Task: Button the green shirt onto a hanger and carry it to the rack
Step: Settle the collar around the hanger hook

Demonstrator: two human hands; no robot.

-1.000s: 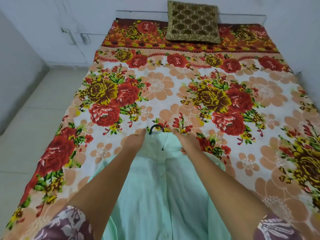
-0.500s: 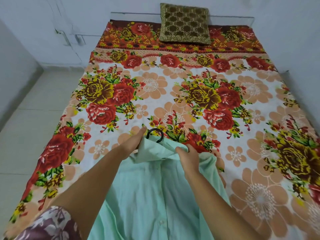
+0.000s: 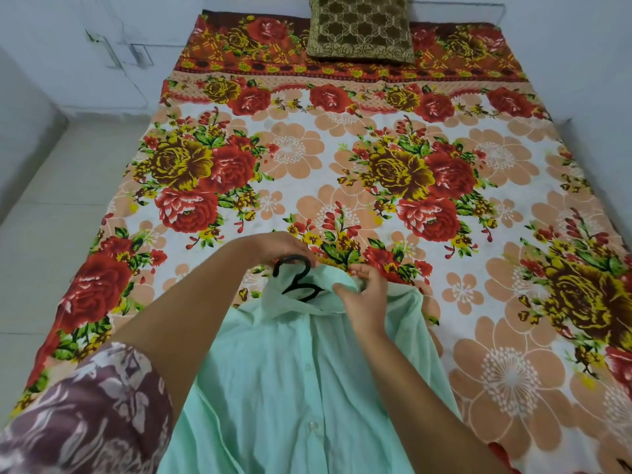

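A pale green shirt (image 3: 301,378) lies front up on the near part of the bed, its button placket running down the middle. A black hanger hook (image 3: 294,275) sticks out of the collar; the hanger's body is hidden inside the shirt. My left hand (image 3: 273,246) is at the hook and the left collar, fingers curled around the hook's top. My right hand (image 3: 362,299) pinches the right side of the collar, just right of the hook.
The bed carries a floral sheet (image 3: 376,172) in red, orange and white. A brown patterned cushion (image 3: 359,27) sits at the far end against the white wall. Pale tiled floor (image 3: 51,206) runs along the bed's left side. No rack is in view.
The collar end of the shirt has lifted and the hook now stands clear of it. Both hands have shifted in closer on the collar and hook.
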